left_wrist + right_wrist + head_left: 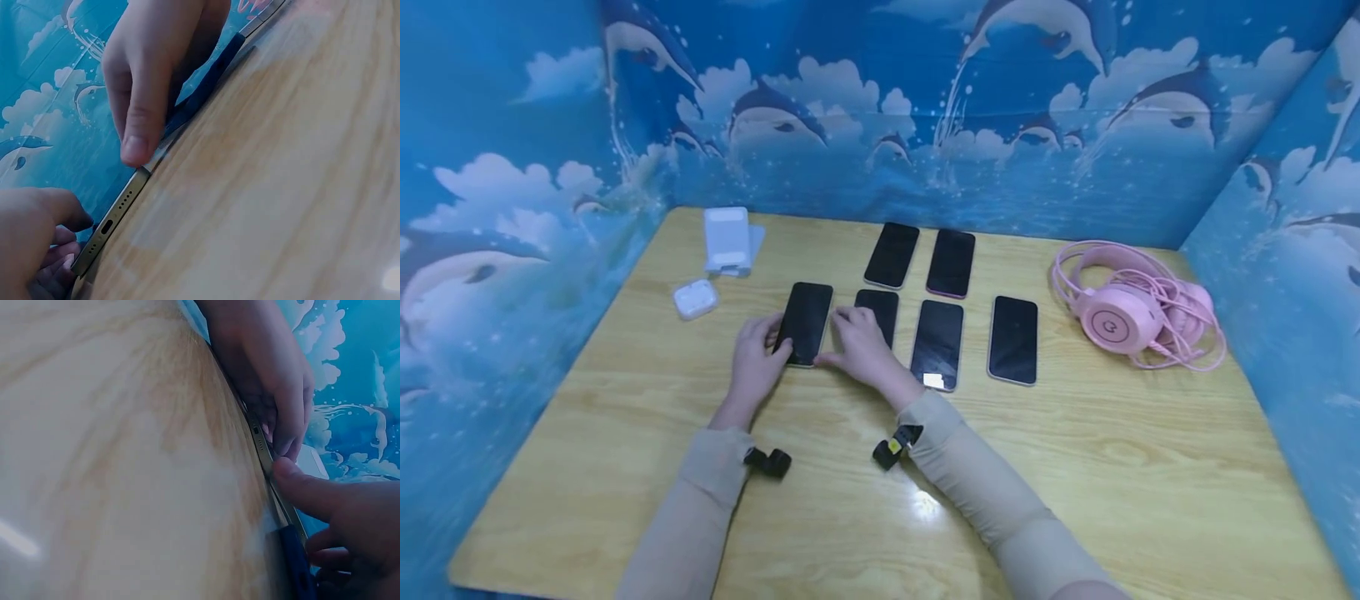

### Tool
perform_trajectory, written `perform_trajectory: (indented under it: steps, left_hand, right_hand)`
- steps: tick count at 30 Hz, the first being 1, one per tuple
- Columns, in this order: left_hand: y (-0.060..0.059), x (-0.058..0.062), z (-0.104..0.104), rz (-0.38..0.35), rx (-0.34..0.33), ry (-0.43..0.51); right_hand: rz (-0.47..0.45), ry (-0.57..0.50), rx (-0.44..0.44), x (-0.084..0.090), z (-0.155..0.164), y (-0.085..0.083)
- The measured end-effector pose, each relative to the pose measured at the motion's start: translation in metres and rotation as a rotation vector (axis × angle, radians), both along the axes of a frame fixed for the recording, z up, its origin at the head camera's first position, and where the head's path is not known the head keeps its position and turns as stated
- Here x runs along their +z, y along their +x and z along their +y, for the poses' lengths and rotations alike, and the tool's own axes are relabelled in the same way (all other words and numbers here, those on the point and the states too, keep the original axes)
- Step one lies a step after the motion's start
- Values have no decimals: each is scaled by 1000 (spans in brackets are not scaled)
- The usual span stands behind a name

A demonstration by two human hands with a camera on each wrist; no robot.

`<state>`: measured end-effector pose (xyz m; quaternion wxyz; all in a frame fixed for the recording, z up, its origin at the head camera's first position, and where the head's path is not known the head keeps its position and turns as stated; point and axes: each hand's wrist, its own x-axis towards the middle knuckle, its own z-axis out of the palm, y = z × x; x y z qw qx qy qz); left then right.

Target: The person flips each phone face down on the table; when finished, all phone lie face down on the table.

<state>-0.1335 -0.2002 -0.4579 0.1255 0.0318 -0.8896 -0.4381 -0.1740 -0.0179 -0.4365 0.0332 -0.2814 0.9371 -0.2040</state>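
Observation:
A dark-screened smartphone [806,321] lies face up at the left end of the front row. My left hand [752,360] grips its left side, the thumb over the lower edge and the fingers curled at the side. At the lower right corner, my right hand [867,350] holds the same phone with thumb and fingers. The left wrist view shows the phone's bottom edge [112,219] with its charging port, close to the wood. Partly hidden behind my right hand is a second smartphone [883,310]; another smartphone [937,337] lies beside it.
A smartphone [1013,340] ends the front row; two more, a black one [892,255] and a pink-edged one [951,262], lie behind. Pink headphones [1116,321] with cable sit right. A white earphone case [696,298] and pale boxes [727,240] stand left on the wooden table [1112,483].

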Motion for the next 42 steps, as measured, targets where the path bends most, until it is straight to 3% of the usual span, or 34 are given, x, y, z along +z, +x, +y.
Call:
perform_trajectory:
  steps: [8, 16, 25, 32, 37, 40, 42]
  left_hand:
    - [-5, -1, 3, -18, 4, -26]
    - [-8, 1, 8, -89, 31, 12]
    - [-5, 1, 1, -108, 20, 10]
    - [-7, 1, 0, -75, -7, 15]
    - [-5, 3, 1, -62, -48, -19]
    - [-4, 4, 0, -69, -86, -38]
    - [-3, 4, 0, -74, -94, 4]
  right_hand:
    - [-13, 65, -20, -3, 1, -1]
    - [62, 89, -2, -10, 7, -1]
    - [43, -33, -3, -10, 1, 1]
    - [-8, -264, 28, -6, -3, 0]
    - [18, -397, 50, -5, -7, 1]
    - [17, -427, 58, -5, -9, 2]
    - [-1, -419, 54, -6, -11, 3]
